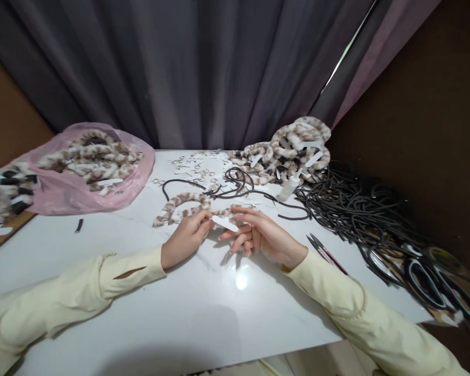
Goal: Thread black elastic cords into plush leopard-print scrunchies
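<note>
A small translucent bottle (289, 189) stands on the white tabletop (203, 308). Behind the bottle hangs a dark curtain (215, 73). Well left of the bottle are a pink plastic bag (53, 192) and a short black scrap (79, 225); to the bottle's right spreads a heap of black cords (360, 206), with snips (324, 251) nearer the front and scissors (442, 288) farther right.

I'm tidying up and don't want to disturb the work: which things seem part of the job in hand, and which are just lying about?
Apparently in the job:
white strip, end at the pinching left hand, near the open right hand
nearest furry ring, just beyond the left hand

Apparently lying aside:
snips
bottle
black cord heap
short black scrap
pink bag
</note>
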Tool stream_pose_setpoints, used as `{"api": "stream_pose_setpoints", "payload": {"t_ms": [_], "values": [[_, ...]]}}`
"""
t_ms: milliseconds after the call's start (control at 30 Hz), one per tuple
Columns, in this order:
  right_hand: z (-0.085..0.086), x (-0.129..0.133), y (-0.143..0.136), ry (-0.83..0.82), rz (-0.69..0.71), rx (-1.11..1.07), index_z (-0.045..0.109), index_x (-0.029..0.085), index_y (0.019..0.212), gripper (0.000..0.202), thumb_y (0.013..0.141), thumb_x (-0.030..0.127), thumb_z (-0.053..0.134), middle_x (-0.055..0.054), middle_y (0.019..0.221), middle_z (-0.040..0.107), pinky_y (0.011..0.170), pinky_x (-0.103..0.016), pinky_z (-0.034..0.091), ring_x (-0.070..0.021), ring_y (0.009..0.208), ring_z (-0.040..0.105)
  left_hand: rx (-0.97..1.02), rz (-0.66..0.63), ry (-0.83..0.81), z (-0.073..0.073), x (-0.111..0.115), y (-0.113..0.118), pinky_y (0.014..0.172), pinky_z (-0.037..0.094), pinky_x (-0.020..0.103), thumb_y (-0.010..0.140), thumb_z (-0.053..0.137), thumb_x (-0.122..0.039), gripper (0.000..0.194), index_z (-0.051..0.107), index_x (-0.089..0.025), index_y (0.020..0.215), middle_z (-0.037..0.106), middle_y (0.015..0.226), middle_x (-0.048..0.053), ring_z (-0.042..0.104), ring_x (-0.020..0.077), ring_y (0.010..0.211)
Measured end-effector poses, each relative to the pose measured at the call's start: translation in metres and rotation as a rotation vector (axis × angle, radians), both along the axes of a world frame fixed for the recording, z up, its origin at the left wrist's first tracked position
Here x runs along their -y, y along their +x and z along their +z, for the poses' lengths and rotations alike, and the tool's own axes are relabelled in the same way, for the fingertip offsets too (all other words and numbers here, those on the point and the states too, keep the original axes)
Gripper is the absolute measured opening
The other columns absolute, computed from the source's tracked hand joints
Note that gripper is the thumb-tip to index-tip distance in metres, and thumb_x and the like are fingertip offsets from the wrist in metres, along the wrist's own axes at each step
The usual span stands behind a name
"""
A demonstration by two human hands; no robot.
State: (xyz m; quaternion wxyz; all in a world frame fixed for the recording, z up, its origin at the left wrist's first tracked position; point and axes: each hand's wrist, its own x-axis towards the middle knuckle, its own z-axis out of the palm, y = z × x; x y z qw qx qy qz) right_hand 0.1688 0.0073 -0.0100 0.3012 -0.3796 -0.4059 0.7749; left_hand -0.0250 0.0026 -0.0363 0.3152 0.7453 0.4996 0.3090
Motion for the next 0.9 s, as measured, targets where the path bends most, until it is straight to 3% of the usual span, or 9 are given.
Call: {"api": "stream_pose_setpoints", "payload": {"t_ms": [100, 167, 233, 300, 433, 533, 700, 900], "values": [[-0.001, -0.001, 0.001, 0.145, 0.002, -0.13, 0.025, 0.023, 0.131, 0.049, 0.087, 0.021, 0.045, -0.014, 0.111, 0.063, 0.044, -0.022, 0.052, -0.018, 0.07, 0.069, 0.152, 0.001, -0.173, 0.002, -0.002, 0.002, 0.046, 0.029, 0.021, 0.087, 0.043, -0.035, 0.021, 0.047, -0.018, 0.076, 0.038, 0.049, -0.007, 0.036, 0.0094, 0.044], [-0.002, -0.001, 0.002, 0.32, -0.041, -0.168, 0.021, 0.03, 0.135, 0.058, 0.084, 0.018, 0.048, -0.011, 0.132, 0.049, 0.067, -0.03, 0.057, -0.0195, 0.095, 0.065, 0.297, -0.022, -0.32, 0.003, -0.002, 0.003, 0.042, 0.025, 0.018, 0.086, 0.046, -0.038, 0.024, 0.044, -0.018, 0.073, 0.032, 0.047, -0.008, 0.029, 0.0072, 0.041], [-0.005, -0.002, 0.003, 0.558, -0.079, -0.102, 0.018, 0.034, 0.136, 0.064, 0.084, 0.017, 0.05, -0.006, 0.139, 0.041, 0.09, -0.037, 0.05, -0.0192, 0.115, 0.053, 0.459, -0.049, -0.497, 0.005, -0.002, 0.004, 0.039, 0.02, 0.016, 0.086, 0.047, -0.037, 0.025, 0.039, -0.018, 0.07, 0.027, 0.046, -0.01, 0.023, 0.0053, 0.038], [-0.01, -0.001, 0.003, 0.872, -0.09, 0.08, 0.024, 0.034, 0.135, 0.06, 0.084, 0.018, 0.052, -0.005, 0.138, 0.042, 0.099, -0.04, 0.042, -0.0187, 0.122, 0.046, 0.596, -0.065, -0.674, 0.008, -0.003, 0.003, 0.036, 0.014, 0.014, 0.087, 0.048, -0.033, 0.026, 0.035, -0.019, 0.069, 0.025, 0.046, -0.01, 0.018, 0.0037, 0.036], [-0.019, 0.003, 0.0, 1.566, 0.019, 0.55, 0.047, 0.017, 0.123, 0.037, 0.087, 0.014, 0.048, -0.011, 0.125, 0.054, 0.102, -0.04, 0.039, -0.0205, 0.121, 0.045, 0.75, -0.087, -0.953, 0.012, -0.01, -0.001, 0.032, 0.012, 0.011, 0.088, 0.044, -0.02, 0.022, 0.033, -0.018, 0.069, 0.028, 0.047, -0.009, 0.016, 0.0018, 0.034], [-0.021, 0.004, -0.003, 1.901, 0.096, 0.796, 0.052, 0.01, 0.117, 0.03, 0.09, 0.011, 0.04, -0.014, 0.116, 0.06, 0.095, -0.04, 0.043, -0.022, 0.114, 0.048, 0.845, -0.094, -1.129, 0.014, -0.013, -0.004, 0.03, 0.014, 0.009, 0.088, 0.038, -0.013, 0.019, 0.037, -0.017, 0.07, 0.027, 0.047, -0.009, 0.016, 0.0016, 0.033], [-0.021, -0.003, 0.0, 2.135, 0.053, 0.882, 0.058, 0.004, 0.105, 0.027, 0.092, 0.011, 0.036, -0.017, 0.104, 0.064, 0.078, -0.038, 0.048, -0.0243, 0.099, 0.055, 0.967, -0.169, -1.275, 0.011, -0.013, -0.003, 0.028, 0.015, 0.008, 0.089, 0.037, -0.013, 0.014, 0.042, -0.015, 0.077, 0.03, 0.048, -0.008, 0.016, 0.0011, 0.031], [-0.022, -0.006, 0.004, 2.06, 0.026, 0.836, 0.06, 0.008, 0.102, 0.025, 0.091, 0.012, 0.038, -0.015, 0.103, 0.065, 0.079, -0.038, 0.047, -0.0231, 0.098, 0.056, 0.949, -0.273, -1.151, 0.007, -0.008, -0.002, 0.03, 0.019, 0.008, 0.083, 0.046, -0.013, 0.009, 0.043, -0.014, 0.075, 0.04, 0.051, -0.005, 0.019, 0.0007, 0.033]]}}
